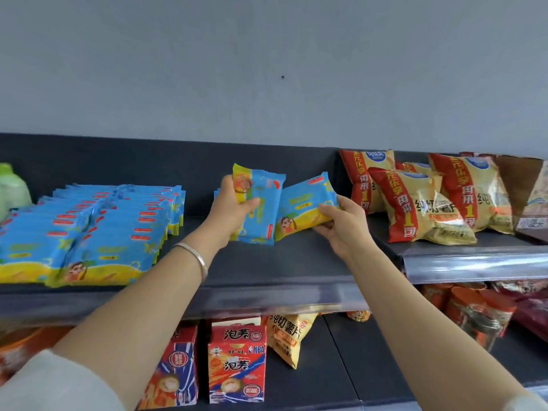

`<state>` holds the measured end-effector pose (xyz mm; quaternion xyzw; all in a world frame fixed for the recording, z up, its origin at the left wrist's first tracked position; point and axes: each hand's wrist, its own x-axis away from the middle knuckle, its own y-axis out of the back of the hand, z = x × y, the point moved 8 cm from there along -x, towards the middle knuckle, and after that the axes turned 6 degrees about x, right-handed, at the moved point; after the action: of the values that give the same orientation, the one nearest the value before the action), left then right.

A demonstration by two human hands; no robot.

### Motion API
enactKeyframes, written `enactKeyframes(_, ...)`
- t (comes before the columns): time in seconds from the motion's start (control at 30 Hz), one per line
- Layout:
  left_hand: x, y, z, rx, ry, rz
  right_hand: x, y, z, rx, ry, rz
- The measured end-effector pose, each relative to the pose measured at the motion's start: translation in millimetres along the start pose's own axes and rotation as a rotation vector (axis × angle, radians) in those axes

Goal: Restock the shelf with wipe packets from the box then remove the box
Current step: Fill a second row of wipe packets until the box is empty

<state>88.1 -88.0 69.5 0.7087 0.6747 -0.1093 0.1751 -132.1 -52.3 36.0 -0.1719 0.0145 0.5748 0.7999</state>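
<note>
Over the middle of the dark shelf [267,271], my left hand [234,209] grips a small stack of blue and yellow wipe packets [261,209], held upright. My right hand [341,223] pinches the lower edge of another wipe packet [305,200], tilted beside the first. Two rows of the same wipe packets [89,229] lie stacked on the shelf's left part. The box is not in view.
Yellow and red chip bags [421,206] fill the neighbouring shelf at right. A green bottle [12,188] stands at far left. Below are red snack cartons [237,363], a chip bag [289,336] and red jars [474,315]. A grey wall rises behind.
</note>
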Motion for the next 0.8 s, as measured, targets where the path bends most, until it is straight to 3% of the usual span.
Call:
enactKeyframes(0.2,-35.9,16.1,26.2,0.143,0.093,-0.282,-53.4,26.8,-24.2,0.127,-0.036,-0.128)
enactKeyframes(0.37,-46.5,12.5,41.9,0.083,0.084,-0.27,-83.0,19.1,-49.4,0.167,-0.1,-0.087)
enactKeyframes(0.6,-64.4,11.9,46.7,-0.026,0.061,-0.272,-115.9,26.2,-50.9,0.657,-0.13,-0.066)
enactKeyframes(0.8,-78.3,-0.9,42.2,-0.031,0.045,-0.236,-123.9,39.7,-61.8,0.774,-0.275,-0.105)
